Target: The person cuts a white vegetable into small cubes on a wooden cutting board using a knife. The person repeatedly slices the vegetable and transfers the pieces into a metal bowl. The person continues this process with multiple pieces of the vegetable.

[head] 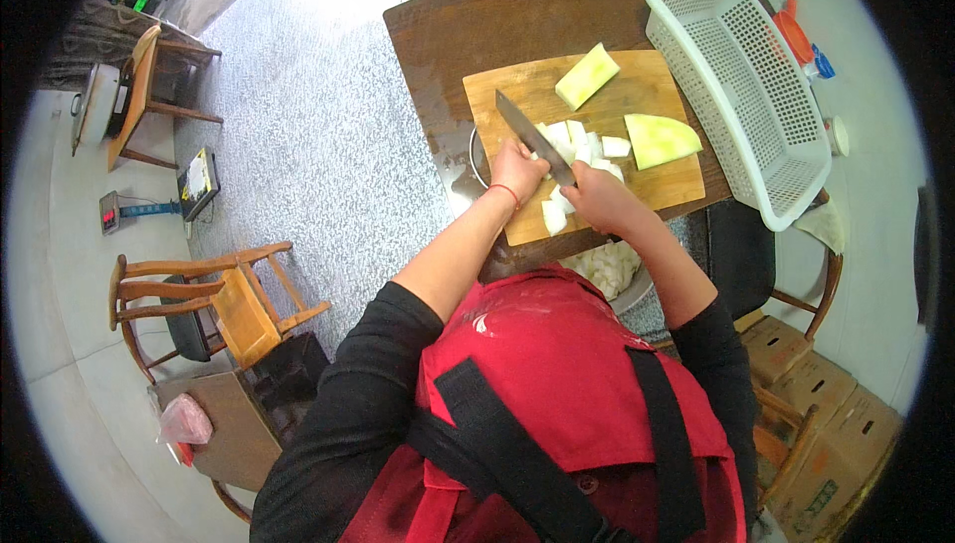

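Note:
My right hand (601, 198) is closed around the handle of a cleaver (531, 130), whose broad blade slants up and left over a wooden cutting board (496, 84). Against the blade's left side, my left hand (518, 170) has its fingers bent down near the board; what lies under them is hidden. White chunks of peeled melon or gourd (578, 142) lie around the blade and beside my right hand. Two larger pale green pieces rest farther off: a block (588, 77) near the far edge and a wedge (661, 142) at the right.
A white perforated plastic basket (735, 88) stands at the table's right side. Below the near edge of the brown table (448, 36) is a metal bowl (638, 295) of cut white pieces (608, 267). A black-seated chair (740, 259) and cardboard boxes (813, 401) are at the right.

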Tool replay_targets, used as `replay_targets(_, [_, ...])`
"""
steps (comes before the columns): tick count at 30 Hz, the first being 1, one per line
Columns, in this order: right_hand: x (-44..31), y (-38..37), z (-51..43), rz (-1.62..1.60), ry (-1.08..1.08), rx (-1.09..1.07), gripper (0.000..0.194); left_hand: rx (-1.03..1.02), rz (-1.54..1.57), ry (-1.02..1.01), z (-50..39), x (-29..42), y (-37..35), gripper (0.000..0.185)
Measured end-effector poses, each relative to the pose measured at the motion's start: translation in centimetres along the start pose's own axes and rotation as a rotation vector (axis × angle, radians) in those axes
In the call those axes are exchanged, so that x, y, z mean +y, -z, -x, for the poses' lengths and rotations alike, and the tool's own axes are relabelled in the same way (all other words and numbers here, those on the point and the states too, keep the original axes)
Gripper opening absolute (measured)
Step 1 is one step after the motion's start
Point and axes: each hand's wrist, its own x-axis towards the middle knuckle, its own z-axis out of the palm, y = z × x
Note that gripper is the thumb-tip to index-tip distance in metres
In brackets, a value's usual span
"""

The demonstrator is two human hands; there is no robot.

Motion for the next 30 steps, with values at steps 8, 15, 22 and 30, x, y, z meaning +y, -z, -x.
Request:
replay_targets(8, [0.6,-6.4,0.8,0.04,-0.055,0.23,0.028,-0.102,-0.038,0.021,0.2,-0.4,1.1,0.028])
replay_targets(15, [-0.3,-3.0,1.4,0.002,-0.014,0.194,0.025,-0.075,0.212,0.052,-0.1,-0.8,0.4,0.026])
replay_targets(22, [-0.8,0.4,3.8,0.019,-0.016,0.078,0.027,-0.07,0.069,0.057,0.6,0.9,1.0,0.03])
replay_targets(30, [-0.9,1.3,2.3,-0.08,-0.151,-0.09,0.028,-0.077,0.048,0.087,1.0,1.9,1.1,0.03])
